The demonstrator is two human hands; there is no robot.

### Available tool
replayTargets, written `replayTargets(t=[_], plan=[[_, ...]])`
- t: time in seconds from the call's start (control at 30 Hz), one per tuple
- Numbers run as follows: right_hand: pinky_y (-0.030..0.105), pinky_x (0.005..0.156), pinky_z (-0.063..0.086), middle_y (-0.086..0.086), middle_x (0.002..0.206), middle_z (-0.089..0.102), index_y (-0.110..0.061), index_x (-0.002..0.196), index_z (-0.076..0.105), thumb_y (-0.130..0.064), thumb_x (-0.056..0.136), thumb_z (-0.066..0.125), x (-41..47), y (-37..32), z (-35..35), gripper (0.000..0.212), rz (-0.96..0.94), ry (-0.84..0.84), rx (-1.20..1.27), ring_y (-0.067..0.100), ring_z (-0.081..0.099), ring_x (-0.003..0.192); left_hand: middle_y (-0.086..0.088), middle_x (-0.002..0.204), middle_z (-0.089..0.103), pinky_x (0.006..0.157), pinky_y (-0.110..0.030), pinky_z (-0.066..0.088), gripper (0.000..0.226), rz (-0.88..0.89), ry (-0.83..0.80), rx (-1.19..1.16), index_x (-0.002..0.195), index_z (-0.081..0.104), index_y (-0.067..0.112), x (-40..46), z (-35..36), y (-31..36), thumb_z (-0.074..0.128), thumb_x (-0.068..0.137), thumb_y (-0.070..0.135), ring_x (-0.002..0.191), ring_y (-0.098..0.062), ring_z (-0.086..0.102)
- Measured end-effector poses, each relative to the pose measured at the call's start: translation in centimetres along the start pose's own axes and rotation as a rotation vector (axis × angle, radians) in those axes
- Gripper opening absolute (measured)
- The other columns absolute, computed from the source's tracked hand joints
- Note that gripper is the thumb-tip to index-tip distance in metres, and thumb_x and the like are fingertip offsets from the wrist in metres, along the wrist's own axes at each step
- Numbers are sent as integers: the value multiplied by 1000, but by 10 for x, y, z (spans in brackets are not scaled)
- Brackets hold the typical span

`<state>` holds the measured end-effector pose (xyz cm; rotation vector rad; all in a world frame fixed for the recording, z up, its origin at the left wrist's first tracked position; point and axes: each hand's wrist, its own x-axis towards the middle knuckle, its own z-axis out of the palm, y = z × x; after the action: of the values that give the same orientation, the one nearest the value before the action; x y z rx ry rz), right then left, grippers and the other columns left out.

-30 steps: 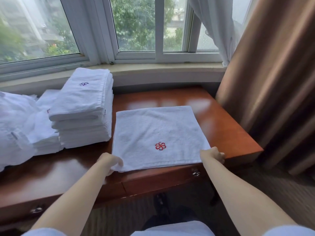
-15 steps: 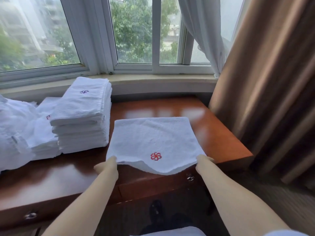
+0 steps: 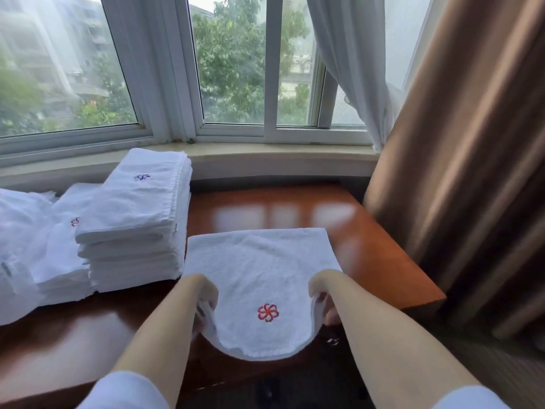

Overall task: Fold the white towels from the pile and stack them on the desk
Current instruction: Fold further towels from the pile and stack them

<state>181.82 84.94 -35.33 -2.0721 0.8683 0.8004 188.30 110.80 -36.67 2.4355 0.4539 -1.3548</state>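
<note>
Towel [image 3: 259, 267] is spread on the bench [image 3: 380, 261], just to the right of the tall stack of folded towels [image 3: 135, 219], and its far edge lies flat on the wood, toward the window side of that stack. Its near edge is raised off the bench and sags in a curve between the two hands, with the red flower emblem [image 3: 267, 312] hanging near the middle of that curve. The near left corner is pinched by the left hand [image 3: 203, 302], fingers curled round the cloth; the near right corner is pinched in the same way by the right hand [image 3: 323, 302]. Neither hand is held wide: both are closed on fabric.

The coming move is judged to turn on one relation. The towel's free length runs away from the hands, from the lifted near edge to the flat far edge, so the fold would be made by carrying both corners forward, parallel to the stack's right face. The left hand is the nearer of the two to the stack, with only a narrow strip of bench between towel and stack. The two corners would have to be moved evenly, or the edges may be laid askew.

A lower stack [image 3: 59, 261] and loose white cloth [image 3: 17, 231] lie to the left of the tall stack.
</note>
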Motion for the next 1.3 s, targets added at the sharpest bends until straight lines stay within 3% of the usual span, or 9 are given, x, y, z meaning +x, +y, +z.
replayTargets(t=[0.13, 0.27, 0.43, 0.53, 0.7, 0.83, 0.97, 1.1, 1.3], plan=[[35, 63, 51, 13, 69, 56, -3, 82, 55, -14, 94, 45, 5, -61, -34, 19, -196, 138, 622, 26, 57, 61, -11, 87, 60, 70, -32, 49, 15, 423, 130, -881, 99, 55, 7, -9, -37, 47, 50, 96, 21, 70, -22, 58], [22, 48, 51, 5, 72, 60, -14, 83, 59, -15, 92, 55, -26, -111, -112, 10, -674, 450, 1265, 17, 59, 60, -6, 81, 66, 61, -27, 57, 9, 1010, 301, -1736, 91, 62, 7, -68, -118, 71, 54, 91, 11, 73, -16, 66], [26, 59, 56, 6, 79, 62, -18, 82, 59, -13, 89, 54, -44, -89, -145, 10, -745, 499, 1493, 15, 61, 63, -9, 111, 61, 90, -35, 55, 4, 919, 479, -1580, 93, 56, 18, -68, -140, 38, 54, 91, 21, 99, -23, 62], [25, 56, 52, 11, 92, 61, -11, 88, 59, -11, 89, 55, -30, -60, -118, 5, -658, 523, 1411, 18, 60, 68, -10, 103, 63, 75, -32, 59, 8, 808, 467, -1507, 98, 56, 12, -49, -102, 15, 56, 91, 16, 88, -22, 63], [26, 54, 36, 12, 83, 50, -7, 109, 56, -15, 96, 49, 4, 33, -56, 17, -174, 380, 798, 18, 42, 58, -15, 101, 58, 58, -36, 58, 23, 355, 142, -996, 113, 48, 5, -11, -6, -42, 52, 91, 9, 73, -27, 60], [30, 76, 47, 7, 81, 46, -7, 112, 49, -17, 100, 40, 8, 91, -24, 18, 85, 258, 267, 24, 52, 86, -15, 113, 52, 59, -29, 53, 49, 80, 10, -524, 131, 37, 6, 5, 36, -70, 57, 86, 11, 73, -25, 59], [33, 94, 40, 13, 138, 46, -1, 142, 34, -23, 98, 47, 15, 95, -21, 51, 95, 358, 177, 30, 46, 127, -15, 101, 56, 64, -30, 51, 54, 130, 164, -497, 130, 43, 2, 11, 25, -59, 65, 87, 25, 75, -23, 56], [34, 86, 43, 16, 136, 50, 0, 138, 42, -21, 94, 52, 28, 82, -22, 50, 68, 446, 229, 32, 52, 120, -21, 118, 56, 74, -35, 47, 41, 268, 353, -543, 120, 48, 0, 25, 15, -38, 65, 89, 21, 106, -34, 60], [35, 84, 42, 20, 126, 57, 7, 128, 50, -17, 91, 57, 62, 64, -27, 44, -35, 521, 453, 38, 55, 114, -18, 122, 58, 90, -35, 47, 43, 198, 545, -484, 123, 53, 0, 53, 4, -17, 61, 88, 23, 113, -36, 54]])
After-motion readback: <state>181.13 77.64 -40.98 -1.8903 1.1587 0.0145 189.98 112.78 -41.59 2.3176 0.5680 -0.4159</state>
